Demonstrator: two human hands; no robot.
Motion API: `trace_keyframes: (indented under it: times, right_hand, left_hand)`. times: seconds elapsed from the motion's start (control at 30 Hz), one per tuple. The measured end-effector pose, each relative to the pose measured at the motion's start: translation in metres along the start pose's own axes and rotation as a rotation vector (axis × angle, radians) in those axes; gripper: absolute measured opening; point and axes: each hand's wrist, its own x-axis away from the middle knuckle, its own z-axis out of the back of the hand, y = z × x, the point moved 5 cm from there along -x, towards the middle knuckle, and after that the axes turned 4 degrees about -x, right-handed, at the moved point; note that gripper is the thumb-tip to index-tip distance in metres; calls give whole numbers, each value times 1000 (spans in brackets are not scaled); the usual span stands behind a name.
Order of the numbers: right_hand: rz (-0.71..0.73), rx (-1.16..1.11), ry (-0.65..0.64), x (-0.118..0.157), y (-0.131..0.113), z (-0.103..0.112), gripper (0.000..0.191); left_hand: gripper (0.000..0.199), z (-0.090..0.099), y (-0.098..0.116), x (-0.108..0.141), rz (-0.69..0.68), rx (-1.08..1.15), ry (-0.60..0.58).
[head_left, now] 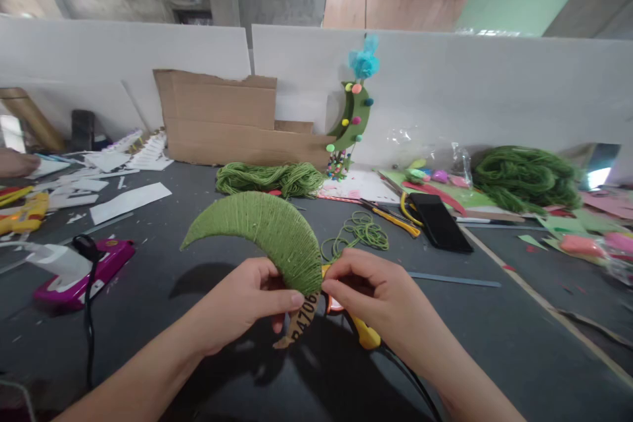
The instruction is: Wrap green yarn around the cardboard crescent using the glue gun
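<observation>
A cardboard crescent (270, 227) wound in green yarn is held up above the dark table. Its lower tip is bare brown cardboard with printed characters. My left hand (264, 297) grips the crescent near this bare end, thumb in front. My right hand (378, 287) pinches at the crescent's right edge, where the winding stops; the strand between its fingertips is too fine to make out. Behind the right hand lies a loose tangle of green yarn (366, 231). A yellow glue gun (366, 333) lies under the right hand, partly hidden by it.
Behind are a green yarn skein (270, 178), scissors (395, 217), a black phone (440, 221) and a decorated crescent (359, 115) by the white partition. A magenta power strip (109, 270) with a cable lies left. More yarn (527, 175) sits right. Another person's hand (17, 163) shows far left.
</observation>
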Motion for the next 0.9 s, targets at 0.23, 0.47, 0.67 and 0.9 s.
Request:
trace_keyframes:
  times: [0.23, 0.47, 0.67, 0.9]
  right_hand:
    - [174, 162, -63, 8, -9, 2, 17]
    - [119, 55, 8, 5, -2, -5, 18]
    - [40, -39, 24, 1, 5, -6, 17]
    - [184, 114, 63, -4, 7, -6, 13]
  left_hand:
    - [18, -2, 0, 0, 36, 4, -76]
    - [20, 3, 0, 0, -7, 18, -15]
    - [20, 1, -2, 0, -16, 56, 0]
    - [19, 9, -7, -4, 21, 4, 148]
